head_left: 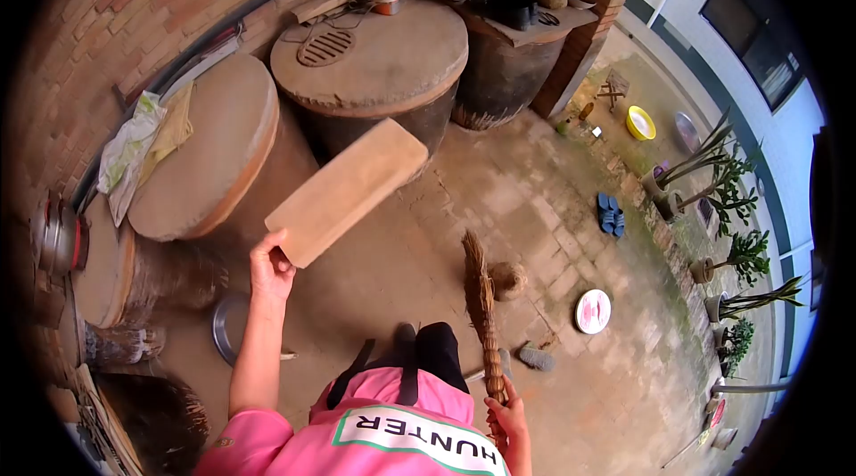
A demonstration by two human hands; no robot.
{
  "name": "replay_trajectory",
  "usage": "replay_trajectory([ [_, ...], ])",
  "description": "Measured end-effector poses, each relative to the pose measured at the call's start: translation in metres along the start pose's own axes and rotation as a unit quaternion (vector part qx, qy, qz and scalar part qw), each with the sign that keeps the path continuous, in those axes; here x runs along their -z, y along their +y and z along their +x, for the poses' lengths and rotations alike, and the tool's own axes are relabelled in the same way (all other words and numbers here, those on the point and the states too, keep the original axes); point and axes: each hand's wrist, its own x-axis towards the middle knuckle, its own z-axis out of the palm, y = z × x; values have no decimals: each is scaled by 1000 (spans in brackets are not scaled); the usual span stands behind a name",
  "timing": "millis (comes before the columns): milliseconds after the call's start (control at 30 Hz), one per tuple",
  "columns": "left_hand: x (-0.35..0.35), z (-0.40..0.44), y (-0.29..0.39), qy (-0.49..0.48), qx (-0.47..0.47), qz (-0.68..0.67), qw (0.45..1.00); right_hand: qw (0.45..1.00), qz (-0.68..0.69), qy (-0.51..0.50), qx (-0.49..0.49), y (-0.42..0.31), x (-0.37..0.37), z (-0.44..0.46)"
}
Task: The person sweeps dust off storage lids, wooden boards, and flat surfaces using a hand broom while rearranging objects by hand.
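Note:
My left hand point(270, 269) grips the near corner of a flat, brown rectangular board point(352, 192). The board is raised and tilted in front of the large lidded jars, and its far end overlaps the middle jar. My right hand point(506, 415) is wrapped round the handle of a straw hand broom point(480, 293), low at my right side. The broom's bristles point up and away from me. Behind the bristles, a round brown object point(508, 281) rests on the ground.
Big jars with a left lid point(209, 151) and a middle lid point(383, 53) line the brick wall point(116, 12). A metal basin point(219, 333) sits at left. On the right are blue slippers point(611, 214), a round red-and-white item point(592, 311), a yellow basin point(640, 123) and several potted plants.

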Motion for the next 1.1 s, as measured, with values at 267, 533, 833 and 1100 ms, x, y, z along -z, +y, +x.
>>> replay_trajectory([
  [267,-69,113,40,-12,-35,-168,985,999,-39,-22,28,-109,19,126],
  [533,-133,213,79,42,-130,-120,983,997,-60,-50,10,-205,48,211],
  [833,-163,390,154,57,-163,-41,984,999,-31,-21,-21,-289,23,262],
  [1100,-196,571,221,31,-113,25,993,994,92,60,-12,-309,-75,282],
])
